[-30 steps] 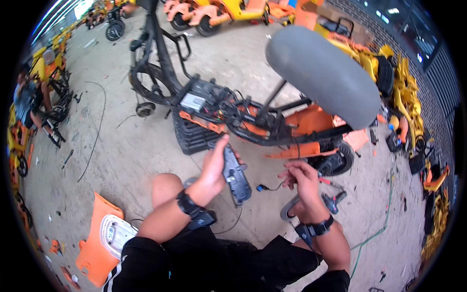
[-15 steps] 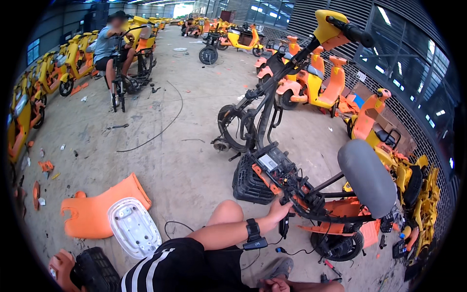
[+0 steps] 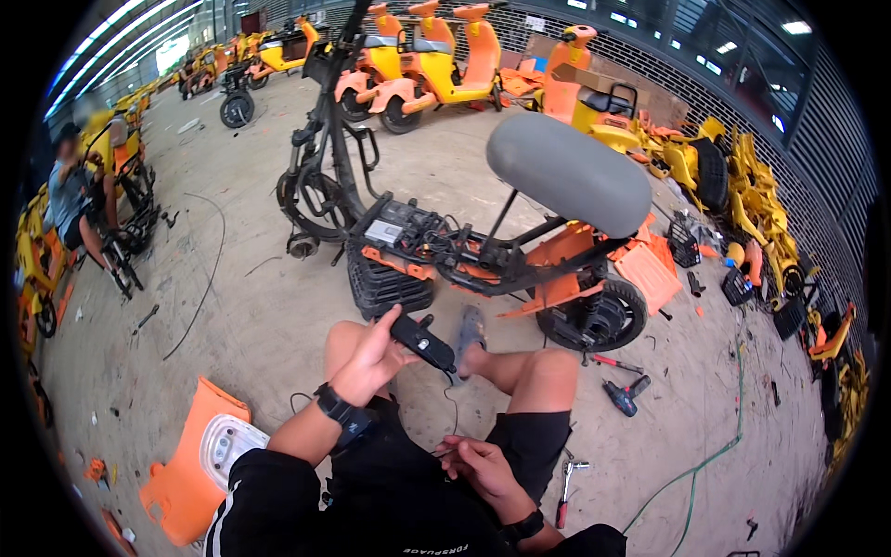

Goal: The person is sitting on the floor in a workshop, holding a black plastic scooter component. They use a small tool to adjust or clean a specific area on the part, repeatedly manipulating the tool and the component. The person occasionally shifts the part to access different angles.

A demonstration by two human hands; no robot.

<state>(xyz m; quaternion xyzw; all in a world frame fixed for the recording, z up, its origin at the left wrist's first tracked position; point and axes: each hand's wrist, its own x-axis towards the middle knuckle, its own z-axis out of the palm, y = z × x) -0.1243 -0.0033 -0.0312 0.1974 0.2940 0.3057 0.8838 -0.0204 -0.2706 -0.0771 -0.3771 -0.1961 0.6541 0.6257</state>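
My left hand (image 3: 369,357) grips an elongated black plastic part (image 3: 423,342), raised above my knees, its fingers wrapped round one end. A thin dark cable (image 3: 456,408) hangs from the part and runs down to my right hand (image 3: 481,467). That hand is closed in my lap, the fingers pinched where the cable reaches them. In front of me stands a stripped electric scooter frame (image 3: 473,263) with a padded grey seat (image 3: 568,174), its controller and wiring exposed. A black ribbed crate (image 3: 390,288) sits under the frame.
A cordless drill (image 3: 626,395) and a red-handled tool (image 3: 616,364) lie right of my knee; a ratchet wrench (image 3: 568,492) lies nearer. A green hose (image 3: 696,469) crosses the right floor. Orange panel (image 3: 200,464) is at left. Another person (image 3: 79,200) sits far left by a scooter.
My left hand has drawn the black part from beside the scooter frame to above my lap. My right hand has risen to the cable. The view has swung right.
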